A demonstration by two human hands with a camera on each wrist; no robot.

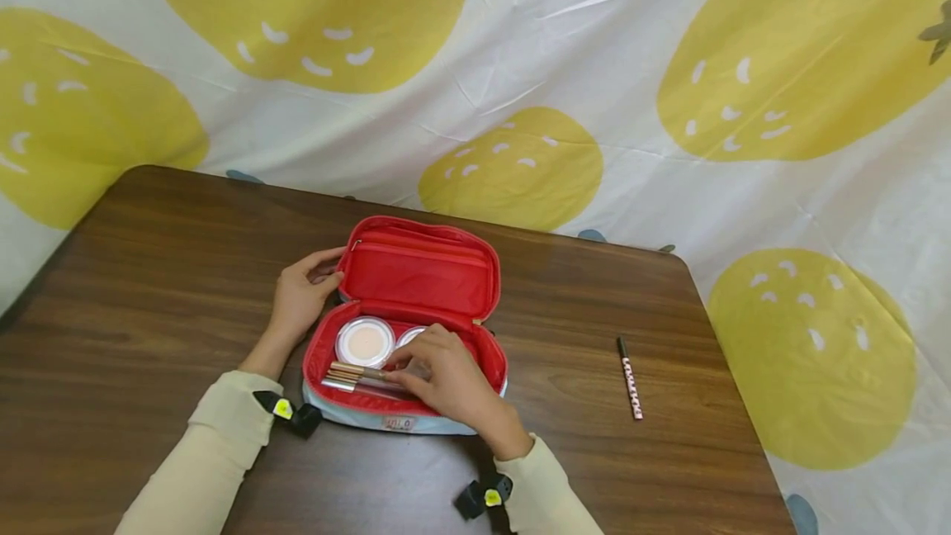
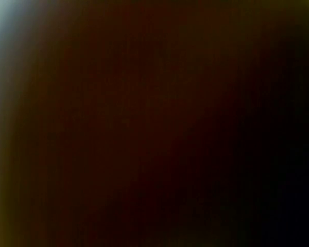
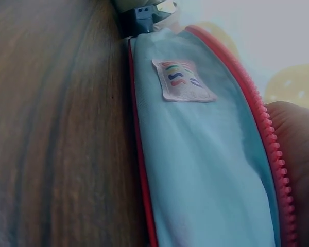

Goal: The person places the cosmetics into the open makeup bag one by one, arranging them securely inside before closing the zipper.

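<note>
Open red-lined pouch point(image 1: 404, 329) sits mid-counter point(image 1: 149, 287) with its lid flipped back. Left hand point(image 1: 300, 300) has fingers curled around the lid's left edge, holding it up. Right hand point(image 1: 446, 378) is down inside the tray part, fingertips bent and pinching the ends of the gold-handled brushes point(image 1: 357, 376) lying along the front wall. Behind them sits a round compact point(image 1: 364, 342), with a second one half hidden by that hand.

Looks to me like the packing stage, brushes being settled into place. Next move probably needs a flat push so they lie below the zipper line, then a reach for the pen-like stick point(image 1: 630, 378) lying well apart to the right.

Writing: that stick has pinkish lettering, too small to read. Right wrist view shows a sewn patch point(image 3: 183, 80) with coloured squiggles on the light blue outside, no legible words. Left wrist view is just dark
</note>
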